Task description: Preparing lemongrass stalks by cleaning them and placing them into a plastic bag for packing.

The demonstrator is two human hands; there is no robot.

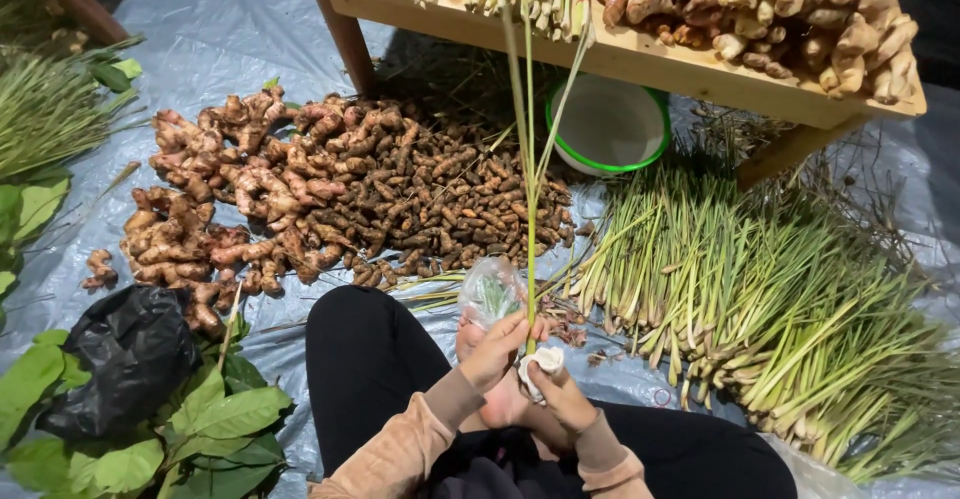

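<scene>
Lemongrass stalks [530,209] stand upright, apparently gripped by both hands' fingers [500,344].

Seated cross-legged at bottom centre, on a grey plastic floor sheet [230,19]. Left hand [495,349] gripping a few long green lemongrass stalks [530,209] held upright; right hand [560,394] just beside it, closed around a white wad [545,361] at the stalks' base. Centre left: heap of pale ginger rhizomes [215,214] touching a pile of small brown turmeric roots [440,199]. Right: a spread of loose lemongrass [780,329]. Top: wooden surface [640,59] carrying more ginger. Beneath it, green-rimmed white bowl [608,124]. Lower left: black plastic bag [125,354] among broad green leaves [225,419].
</scene>
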